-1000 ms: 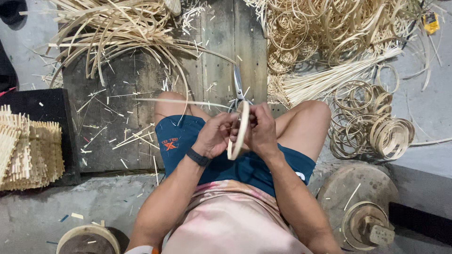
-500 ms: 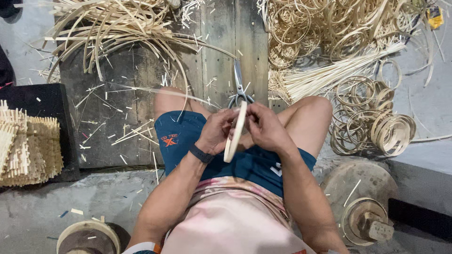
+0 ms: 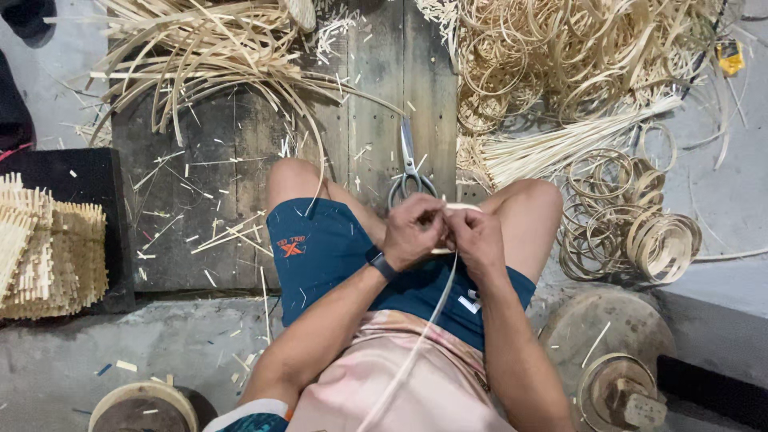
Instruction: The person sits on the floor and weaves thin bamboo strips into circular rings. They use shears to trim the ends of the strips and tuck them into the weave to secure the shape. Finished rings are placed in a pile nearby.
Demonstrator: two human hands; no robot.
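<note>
My left hand (image 3: 414,230) and my right hand (image 3: 474,238) meet over my lap, between my knees, and both pinch a small pale bamboo ring (image 3: 458,210) that is mostly hidden behind the fingers. A long thin bamboo strip (image 3: 416,344) trails from the hands down across my blue shorts and pink shirt toward the camera. A dark watch band sits on my left wrist. A pair of scissors (image 3: 410,168) lies on the wooden boards just beyond my hands, handles toward me.
A heap of loose bamboo strips (image 3: 200,56) lies at the far left. Piled bamboo rings (image 3: 576,56) and straight sticks fill the far right, with stacked rings (image 3: 640,232) beside my right knee. Woven pieces (image 3: 48,248) lie at the left. Round wooden forms (image 3: 616,384) are near my hips.
The ring stood upright between my hands before; now both hands have closed around it so it is mostly hidden, and a long strip hangs down toward me.
</note>
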